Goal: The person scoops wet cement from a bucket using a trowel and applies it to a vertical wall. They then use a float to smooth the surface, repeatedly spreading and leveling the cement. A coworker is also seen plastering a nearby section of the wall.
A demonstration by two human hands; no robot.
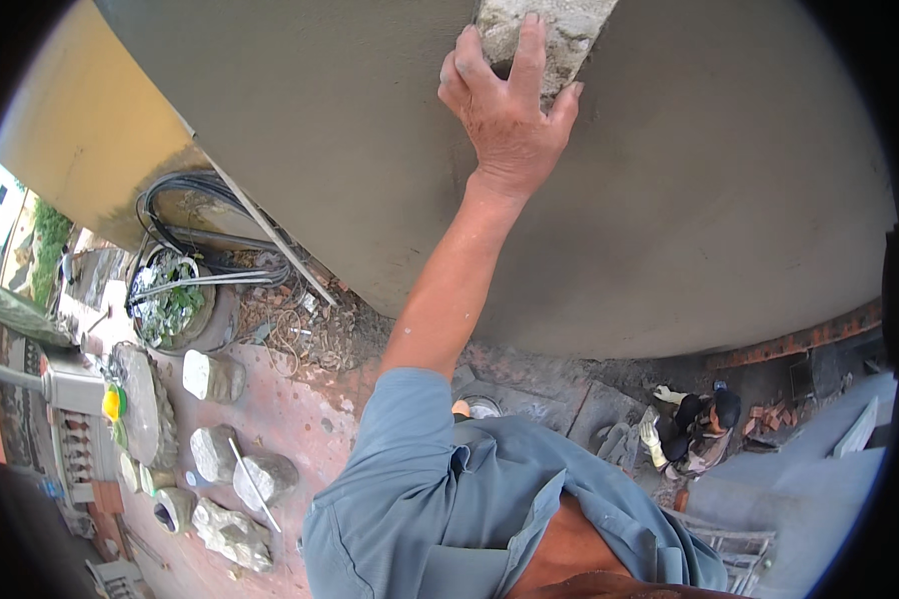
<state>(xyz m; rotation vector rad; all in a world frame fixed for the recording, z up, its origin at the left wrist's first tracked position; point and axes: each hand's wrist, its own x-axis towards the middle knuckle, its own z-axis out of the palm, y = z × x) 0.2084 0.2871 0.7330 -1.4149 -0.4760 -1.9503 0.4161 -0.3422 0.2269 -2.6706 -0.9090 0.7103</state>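
My left hand (pixel 509 115) reaches up along a wide grey plastered wall (pixel 689 190), its back toward me. Its fingers and thumb spread around the near end of a rough, pale grey-white block (pixel 559 45) and grip it. The block lies against the plaster and its far end is cut off by the top of the picture. Whether it is foam, stone or something else I cannot tell. My right hand is out of view.
Below right, a person (pixel 704 429) with a dark cap and pale gloves is near bricks (pixel 769 414). At left are coiled black cables (pixel 185 185), a leaning strip (pixel 260 215), a potted plant (pixel 175 299), and several stones (pixel 232 534) on the reddish paving (pixel 310 429).
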